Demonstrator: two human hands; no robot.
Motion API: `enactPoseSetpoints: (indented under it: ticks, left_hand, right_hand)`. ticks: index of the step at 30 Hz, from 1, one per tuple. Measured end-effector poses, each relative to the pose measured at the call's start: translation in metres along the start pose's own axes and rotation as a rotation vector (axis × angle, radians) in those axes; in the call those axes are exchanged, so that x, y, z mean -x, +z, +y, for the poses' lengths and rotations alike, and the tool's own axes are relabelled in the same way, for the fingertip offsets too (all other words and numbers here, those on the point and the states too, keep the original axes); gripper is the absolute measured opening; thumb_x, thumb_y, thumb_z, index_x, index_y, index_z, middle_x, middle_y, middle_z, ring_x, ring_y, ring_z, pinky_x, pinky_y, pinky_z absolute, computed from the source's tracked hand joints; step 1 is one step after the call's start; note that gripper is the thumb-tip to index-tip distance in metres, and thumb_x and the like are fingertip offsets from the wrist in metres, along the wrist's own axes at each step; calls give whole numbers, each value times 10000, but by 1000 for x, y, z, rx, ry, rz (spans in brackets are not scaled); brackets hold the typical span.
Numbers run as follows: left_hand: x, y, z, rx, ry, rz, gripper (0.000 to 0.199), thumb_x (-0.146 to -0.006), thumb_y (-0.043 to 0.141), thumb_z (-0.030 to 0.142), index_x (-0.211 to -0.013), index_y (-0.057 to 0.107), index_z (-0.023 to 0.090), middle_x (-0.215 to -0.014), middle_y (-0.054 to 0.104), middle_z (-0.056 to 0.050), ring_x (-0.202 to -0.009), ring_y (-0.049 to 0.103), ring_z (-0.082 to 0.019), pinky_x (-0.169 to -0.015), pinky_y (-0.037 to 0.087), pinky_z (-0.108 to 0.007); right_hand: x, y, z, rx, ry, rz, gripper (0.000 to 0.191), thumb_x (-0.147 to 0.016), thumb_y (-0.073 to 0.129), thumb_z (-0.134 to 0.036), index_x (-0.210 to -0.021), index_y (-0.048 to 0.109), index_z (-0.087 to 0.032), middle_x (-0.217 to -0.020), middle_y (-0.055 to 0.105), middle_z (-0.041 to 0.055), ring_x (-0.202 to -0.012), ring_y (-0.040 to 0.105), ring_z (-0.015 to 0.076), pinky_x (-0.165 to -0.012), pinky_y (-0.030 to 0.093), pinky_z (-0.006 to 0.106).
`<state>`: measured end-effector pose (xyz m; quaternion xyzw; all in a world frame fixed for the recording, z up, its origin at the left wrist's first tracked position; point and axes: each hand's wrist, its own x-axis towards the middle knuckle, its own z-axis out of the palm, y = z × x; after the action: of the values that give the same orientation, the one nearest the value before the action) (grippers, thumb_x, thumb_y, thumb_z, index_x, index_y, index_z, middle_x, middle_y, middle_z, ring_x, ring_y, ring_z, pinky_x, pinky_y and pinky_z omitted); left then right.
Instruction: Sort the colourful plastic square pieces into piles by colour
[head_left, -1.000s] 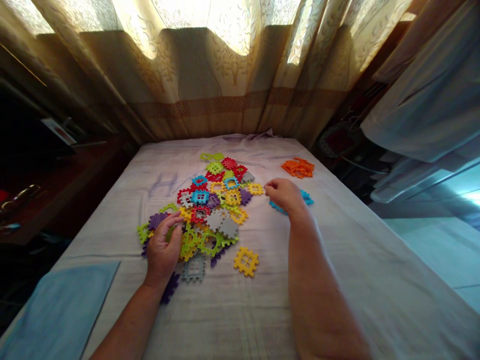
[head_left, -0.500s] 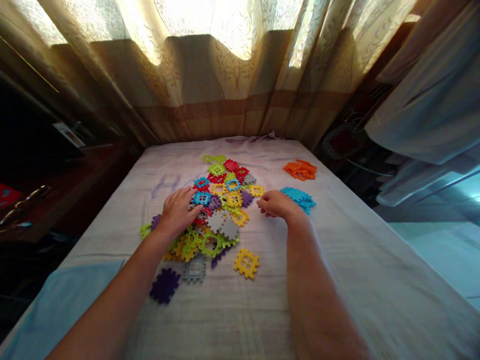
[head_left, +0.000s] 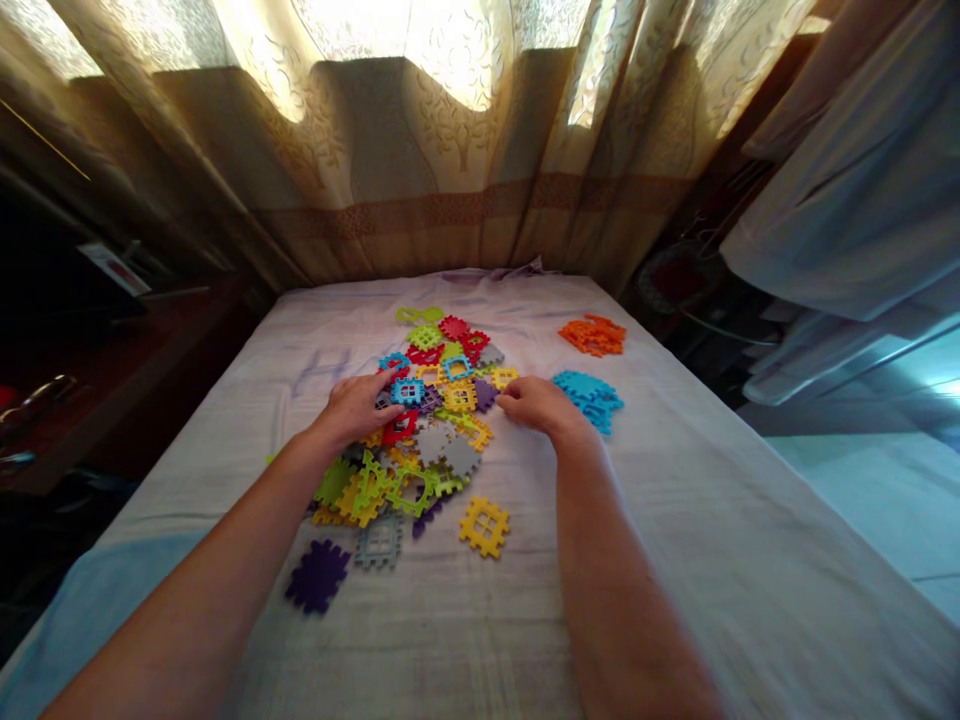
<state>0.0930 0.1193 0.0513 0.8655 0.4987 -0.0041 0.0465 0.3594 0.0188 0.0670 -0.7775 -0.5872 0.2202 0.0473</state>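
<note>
My left hand (head_left: 355,404) reaches over the left side of a heap of toothed plastic building tiles. Its thumb and fingers grip a blue window tile (head_left: 407,391) from the left. A red tile (head_left: 400,428) lies just below the thumb. At the heap's right side, my right hand (head_left: 538,402) is closed, fingertips pressed together at the edge of a purple tile (head_left: 486,394). What those fingertips hold, if anything, is hidden. A yellow tile (head_left: 505,378) lies just beyond them. Grey tiles (head_left: 442,446) and lime-green tiles (head_left: 411,491) cover the near part of the heap.
Orange tiles (head_left: 592,335) and blue tiles (head_left: 589,400) form separate piles on the right of the sheet-covered surface (head_left: 675,560). Nearer me lie a yellow window tile (head_left: 484,527) and a dark purple tile (head_left: 318,577). A curtain (head_left: 457,190) hangs behind.
My left hand has shifted slightly right, and the blue window tile has moved with it. My right hand has come left to the purple tile's edge. The view has shifted slightly.
</note>
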Motion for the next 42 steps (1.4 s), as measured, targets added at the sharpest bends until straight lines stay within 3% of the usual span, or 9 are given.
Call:
enactPoseSetpoints:
  ticks: [4, 10, 16, 20, 24, 28, 32, 36, 42]
  left_hand:
    - [-15, -6, 0, -11, 117, -70, 621, -818, 617, 413, -1408, 517, 248, -1411, 587, -78, -1284, 539, -280, -1046, 408, -357]
    - [-27, -6, 2, -28, 163, -84, 515, -805, 611, 418, -1302, 610, 286, -1313, 660, -42, -1208, 591, -270, -1027, 426, -346]
    - [-15, -1, 14, 272, 171, 54, 694, -755, 650, 424, -1400, 511, 208, -1315, 644, -84, -1152, 625, -266, -996, 479, -363]
    - [-2, 3, 38, 426, 291, 170, 706, -771, 659, 386, -1427, 468, 209, -1341, 628, -83, -1192, 607, -252, -1045, 460, -393]
    - [2, 7, 62, 455, 363, 265, 701, -781, 672, 364, -1425, 460, 188, -1329, 629, -109, -1214, 593, -258, -1063, 452, -409]
    - [4, 7, 71, 361, 385, 310, 680, -807, 663, 380, -1428, 460, 195, -1410, 568, -113, -1312, 515, -267, -1135, 378, -426]
    - [4, 7, 56, 238, 334, 271, 583, -836, 630, 392, -1384, 517, 227, -1452, 533, -94, -1336, 486, -264, -1151, 348, -440]
    - [-2, 10, 23, 182, 189, 261, 490, -877, 547, 391, -1331, 576, 210, -1433, 550, -95, -1309, 511, -265, -1140, 365, -428]
    - [-14, 10, -24, 165, -78, 169, 476, -863, 512, 378, -1291, 617, 197, -1384, 605, -72, -1267, 559, -251, -1095, 415, -340]
  right_hand:
    - [-1, 0, 0, 13, -17, 4, 311, -921, 510, -364, -1030, 760, -213, -1073, 754, 71, -903, 657, 179, -662, 385, 230]
    - [-2, 3, -1, 6, -21, 27, 309, -919, 507, -360, -1032, 759, -221, -1080, 751, 74, -920, 661, 186, -678, 396, 235]
    - [-4, 5, -4, -87, -50, 105, 331, -931, 493, -399, -917, 764, -210, -953, 761, 72, -840, 665, 181, -664, 410, 234]
    - [-6, 8, -13, -337, -139, 110, 399, -943, 496, -461, -807, 739, -175, -781, 741, 53, -714, 654, 150, -637, 432, 210]
    - [-6, 11, -23, -508, -177, 89, 262, -900, 549, -337, -837, 726, -155, -730, 720, 31, -649, 643, 127, -601, 434, 194]
    - [-2, 1, -12, -386, -60, 215, 254, -864, 539, -270, -979, 747, -179, -849, 755, 43, -759, 662, 151, -682, 458, 210]
    - [2, -15, 28, -173, 255, 408, 388, -891, 487, -292, -1212, 703, -249, -1158, 730, 80, -1009, 662, 225, -812, 474, 280]
    - [3, -18, 68, -162, 434, 490, 438, -889, 462, -285, -1270, 676, -244, -1212, 705, 108, -1076, 645, 258, -870, 473, 331]
    - [8, -16, 75, -218, 560, 504, 495, -885, 462, -293, -1352, 602, -212, -1318, 616, 175, -1188, 577, 330, -962, 448, 476]
